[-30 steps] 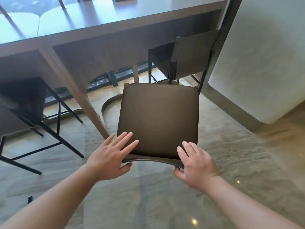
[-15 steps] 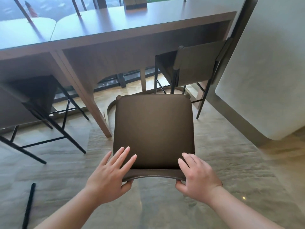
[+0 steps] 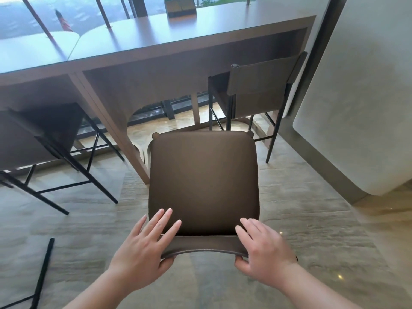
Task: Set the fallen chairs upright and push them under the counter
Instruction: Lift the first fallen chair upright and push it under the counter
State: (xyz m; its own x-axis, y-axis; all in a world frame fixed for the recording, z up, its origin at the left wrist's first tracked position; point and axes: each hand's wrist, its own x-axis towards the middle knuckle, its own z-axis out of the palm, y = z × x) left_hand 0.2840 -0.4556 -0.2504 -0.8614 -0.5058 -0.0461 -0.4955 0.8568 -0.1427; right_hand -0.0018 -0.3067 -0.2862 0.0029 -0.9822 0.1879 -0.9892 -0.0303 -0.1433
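Observation:
A brown padded chair [image 3: 202, 181] stands upright on the floor in front of the long wooden counter [image 3: 178, 41], its seat facing the counter's leg. My left hand [image 3: 142, 253] holds the left end of its curved backrest, fingers stretched over the top and thumb underneath. At the right end my right hand [image 3: 265, 250] holds the backrest the same way. The chair's legs are hidden beneath the seat.
Another upright chair [image 3: 260, 85] is tucked under the counter at the right, and one more [image 3: 33, 139] stands at the left. A black chair leg [image 3: 43, 270] lies on the floor at lower left. A pale rounded wall [image 3: 361, 108] closes off the right side.
The view has lifted and drawn back, so the chair and both hands sit lower in the frame. The black leg at lower left has come into view. Both hands hold the backrest as before.

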